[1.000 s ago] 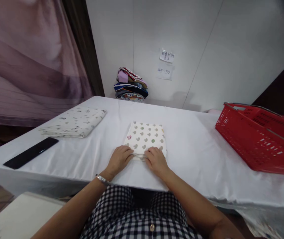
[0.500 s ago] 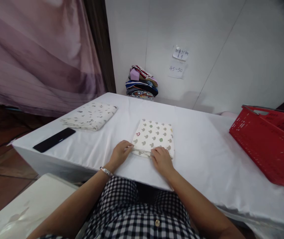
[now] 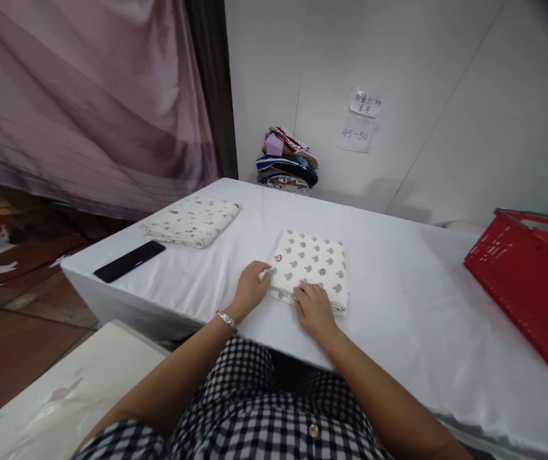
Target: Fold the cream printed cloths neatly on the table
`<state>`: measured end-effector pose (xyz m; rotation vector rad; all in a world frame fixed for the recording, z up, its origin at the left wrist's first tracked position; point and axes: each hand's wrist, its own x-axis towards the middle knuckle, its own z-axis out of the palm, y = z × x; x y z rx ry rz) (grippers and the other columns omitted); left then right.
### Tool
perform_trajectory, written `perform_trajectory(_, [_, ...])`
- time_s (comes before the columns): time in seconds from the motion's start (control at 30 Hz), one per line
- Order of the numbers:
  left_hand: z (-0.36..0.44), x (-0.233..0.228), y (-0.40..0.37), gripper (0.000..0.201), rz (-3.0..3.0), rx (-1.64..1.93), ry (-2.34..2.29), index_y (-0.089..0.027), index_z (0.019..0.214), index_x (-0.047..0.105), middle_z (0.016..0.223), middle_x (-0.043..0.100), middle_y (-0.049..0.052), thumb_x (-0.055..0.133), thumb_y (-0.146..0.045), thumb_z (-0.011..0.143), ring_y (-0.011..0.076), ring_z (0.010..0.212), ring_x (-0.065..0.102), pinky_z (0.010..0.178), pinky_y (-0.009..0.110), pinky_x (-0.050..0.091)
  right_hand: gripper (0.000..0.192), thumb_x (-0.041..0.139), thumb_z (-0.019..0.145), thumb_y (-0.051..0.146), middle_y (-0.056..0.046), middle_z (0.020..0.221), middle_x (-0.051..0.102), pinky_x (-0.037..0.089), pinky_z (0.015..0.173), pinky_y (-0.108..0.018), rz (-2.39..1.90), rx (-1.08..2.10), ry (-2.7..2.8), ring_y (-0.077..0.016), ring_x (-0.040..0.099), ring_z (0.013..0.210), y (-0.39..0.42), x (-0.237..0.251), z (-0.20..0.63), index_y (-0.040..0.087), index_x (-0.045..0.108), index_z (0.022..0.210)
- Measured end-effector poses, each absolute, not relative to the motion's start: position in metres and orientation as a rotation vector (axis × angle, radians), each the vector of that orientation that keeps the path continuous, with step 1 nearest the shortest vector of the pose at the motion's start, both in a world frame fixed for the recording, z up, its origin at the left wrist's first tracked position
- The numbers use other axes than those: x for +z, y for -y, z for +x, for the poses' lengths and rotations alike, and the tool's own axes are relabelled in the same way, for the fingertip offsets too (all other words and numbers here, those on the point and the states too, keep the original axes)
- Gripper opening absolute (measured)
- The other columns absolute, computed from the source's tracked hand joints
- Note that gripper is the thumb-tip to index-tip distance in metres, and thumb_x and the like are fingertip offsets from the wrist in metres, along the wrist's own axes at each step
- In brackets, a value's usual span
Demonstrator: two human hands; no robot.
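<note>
I have my left hand (image 3: 253,285) at the near left corner and my right hand (image 3: 313,308) on the near edge of the folded cream mushroom-print cloth (image 3: 313,267), fingers pinching its layers to keep the fold square on the white-covered table (image 3: 398,306)

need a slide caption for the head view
Both hands, left hand and right hand, rest on a folded patterned cloth on a white table.

Red basket (image 3: 523,281) cut by right edge; wall notes (image 3: 364,103) illegible.
</note>
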<state>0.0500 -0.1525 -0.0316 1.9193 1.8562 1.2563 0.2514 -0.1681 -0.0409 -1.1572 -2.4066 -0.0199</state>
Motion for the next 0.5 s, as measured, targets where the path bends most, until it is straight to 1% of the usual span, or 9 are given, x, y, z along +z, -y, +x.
perform_trajectory(0.07, [0.061, -0.027, 0.146, 0.019, 2.099, 1.270, -1.766, -0.019, 0.098, 0.061, 0.104, 0.064, 0.007, 0.051, -0.025, 0.084, 0.0194, 0.100, 0.058, 0.091, 0.036, 0.047, 0.028, 0.048, 0.087, 0.017, -0.010, 0.104, 0.059, 0.038, 0.080, -0.037, -1.163, -0.002, 2.401, -0.0242, 0.047, 0.094, 0.169, -0.042, 0.252, 0.016, 0.060, 0.113])
perform_trajectory(0.13, [0.071, -0.024, 0.140, 0.025, 2.262, 1.189, -1.682, -0.019, 0.107, 0.060, 0.116, 0.062, 0.008, 0.051, -0.027, 0.085, 0.0200, 0.112, 0.054, 0.098, 0.037, 0.043, 0.031, 0.048, 0.086, 0.015, -0.010, 0.105, 0.060, 0.040, 0.081, -0.037, -1.159, 0.052, 2.389, -0.0242, 0.048, 0.095, 0.169, -0.040, 0.254, 0.015, 0.060, 0.114])
perform_trajectory(0.23, [0.082, -0.027, 0.135, 0.036, 2.447, 0.912, -1.678, -0.020, 0.122, 0.054, 0.133, 0.053, 0.008, 0.048, -0.032, 0.088, 0.0232, 0.127, 0.043, 0.107, 0.042, 0.034, 0.030, 0.048, 0.084, 0.014, -0.009, 0.103, 0.062, 0.043, 0.085, -0.036, -1.093, 0.217, 2.367, -0.0218, 0.052, 0.095, 0.165, -0.033, 0.261, 0.017, 0.063, 0.109])
perform_trajectory(0.33, [0.084, -0.034, 0.134, 0.041, 2.483, 0.680, -1.782, -0.022, 0.130, 0.048, 0.141, 0.046, 0.007, 0.038, -0.034, 0.092, 0.0257, 0.135, 0.034, 0.110, 0.049, 0.027, 0.029, 0.043, 0.088, 0.017, -0.007, 0.107, 0.064, 0.044, 0.091, -0.034, -1.040, 0.324, 2.295, -0.0192, 0.055, 0.100, 0.150, -0.023, 0.272, 0.019, 0.064, 0.107])
perform_trajectory(0.4, [0.083, -0.037, 0.135, 0.043, 2.474, 0.612, -1.817, -0.024, 0.134, 0.045, 0.143, 0.044, 0.006, 0.033, -0.034, 0.094, 0.0248, 0.137, 0.031, 0.111, 0.050, 0.026, 0.032, 0.040, 0.090, 0.021, -0.009, 0.119, 0.060, 0.041, 0.098, -0.036, -1.095, 0.271, 2.254, -0.0203, 0.052, 0.112, 0.135, -0.018, 0.281, 0.018, 0.062, 0.113])
perform_trajectory(0.5, [0.082, -0.037, 0.137, 0.044, 2.456, 0.570, -1.823, -0.025, 0.136, 0.043, 0.145, 0.041, 0.005, 0.031, -0.036, 0.094, 0.0237, 0.138, 0.028, 0.112, 0.050, 0.024, 0.040, 0.040, 0.091, 0.030, -0.014, 0.137, 0.047, 0.032, 0.106, -0.044, -1.302, 0.166, 2.344, -0.0263, 0.038, 0.130, 0.117, -0.019, 0.288, 0.012, 0.055, 0.125])
